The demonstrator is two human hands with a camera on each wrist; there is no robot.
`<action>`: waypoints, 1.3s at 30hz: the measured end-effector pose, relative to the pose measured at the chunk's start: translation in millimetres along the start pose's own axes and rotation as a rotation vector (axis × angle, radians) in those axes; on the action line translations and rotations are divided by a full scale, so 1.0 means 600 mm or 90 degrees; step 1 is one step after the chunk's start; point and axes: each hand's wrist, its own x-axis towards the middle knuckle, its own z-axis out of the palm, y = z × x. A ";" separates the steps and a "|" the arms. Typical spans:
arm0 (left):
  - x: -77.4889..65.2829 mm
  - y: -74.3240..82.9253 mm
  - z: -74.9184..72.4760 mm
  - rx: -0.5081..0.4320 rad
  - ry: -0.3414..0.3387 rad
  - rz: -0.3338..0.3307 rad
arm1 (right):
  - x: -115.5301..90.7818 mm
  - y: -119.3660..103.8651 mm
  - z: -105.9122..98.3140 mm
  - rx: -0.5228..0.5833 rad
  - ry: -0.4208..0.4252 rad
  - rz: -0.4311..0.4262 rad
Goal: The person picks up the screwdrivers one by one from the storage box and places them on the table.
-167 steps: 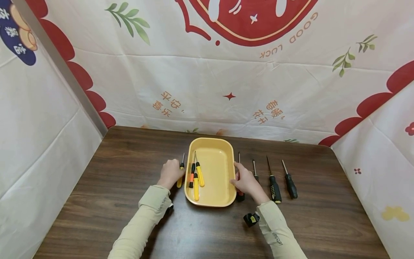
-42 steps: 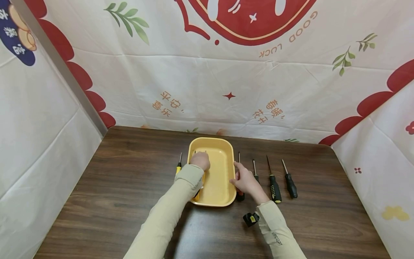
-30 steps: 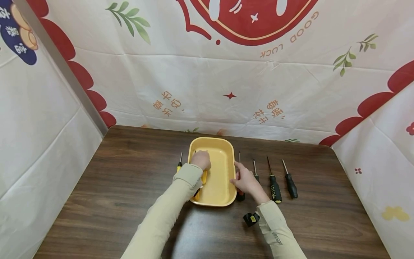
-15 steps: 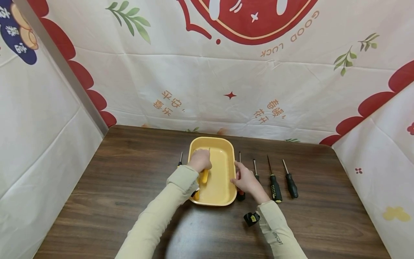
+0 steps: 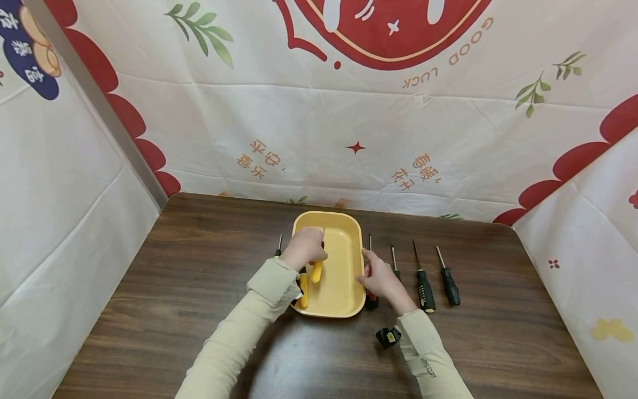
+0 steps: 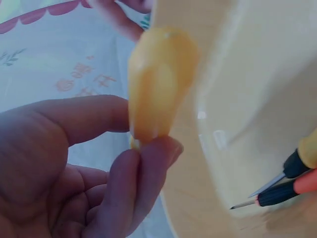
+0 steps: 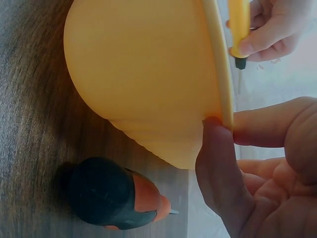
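My left hand (image 5: 305,245) pinches a yellow-handled screwdriver (image 5: 317,272) above the yellow plastic tray (image 5: 344,314). In the left wrist view its yellow handle (image 6: 161,84) is between thumb and fingers; in the right wrist view, the black collar and thin shaft point away from it. My right hand (image 5: 382,275) pinches the tray's right rim, thumb and finger on opposite sides of the wall (image 7: 148,59). Inside the tray lie another yellow-handled screwdriver (image 6: 308,151) and a black-and-orange one (image 6: 277,193), both partly hidden by my left arm in the head view.
Right of the tray, a black-and-orange screwdriver (image 7: 111,193) lies partly under my right hand. Beyond it lie three black-handled screwdrivers, including one with yellow marks (image 5: 425,291). Another screwdriver (image 5: 278,249) rests left of the tray. White printed cloth (image 5: 299,122) walls the dark wooden table (image 5: 199,249).
My left hand has gone from the tray's left side into the tray, taken hold of a yellow-handled screwdriver there, and now draws back slightly with it. The right hand stays on the rim.
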 end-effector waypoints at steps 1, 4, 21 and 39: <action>-0.003 0.000 -0.003 0.002 0.005 0.004 | 0.001 0.001 0.000 -0.002 0.000 -0.002; -0.011 -0.001 -0.013 0.003 0.019 0.007 | 0.000 0.001 0.001 0.000 0.001 -0.003; -0.044 -0.060 -0.044 -0.034 0.103 -0.047 | 0.000 0.002 0.001 0.006 0.005 -0.006; -0.070 -0.181 -0.057 -0.037 0.181 -0.113 | 0.002 0.001 0.002 -0.008 0.003 -0.012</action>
